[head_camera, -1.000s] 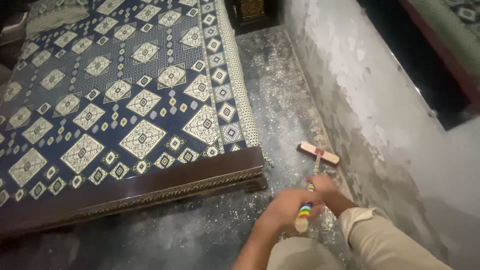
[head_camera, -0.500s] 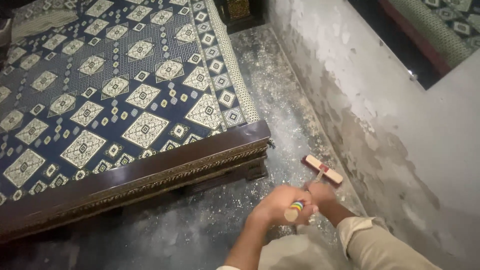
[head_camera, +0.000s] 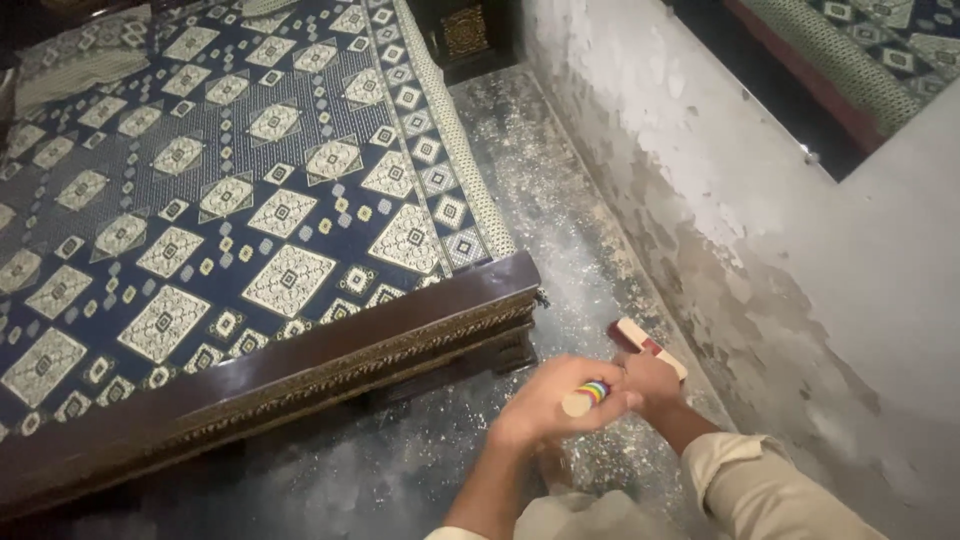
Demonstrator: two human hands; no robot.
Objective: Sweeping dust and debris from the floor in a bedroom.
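Observation:
Both my hands grip a short broom by its handle. The handle's end (head_camera: 586, 396) is striped in bright colours and sticks out from my left hand (head_camera: 550, 398). My right hand (head_camera: 650, 382) holds the shaft lower down, close to the wooden broom head (head_camera: 648, 343), which rests on the dusty grey floor (head_camera: 560, 210) near the wall. The shaft between hand and head is mostly hidden.
A bed with a dark wooden frame (head_camera: 300, 372) and a navy patterned cover (head_camera: 230, 190) fills the left. A peeling whitish wall (head_camera: 720, 200) runs along the right, leaving a narrow strip of speckled floor between them. A dark cabinet (head_camera: 462, 30) stands at the far end.
The broom head has been drawn back along the floor toward me, and my hands with the handle have come nearer. The view has shifted slightly.

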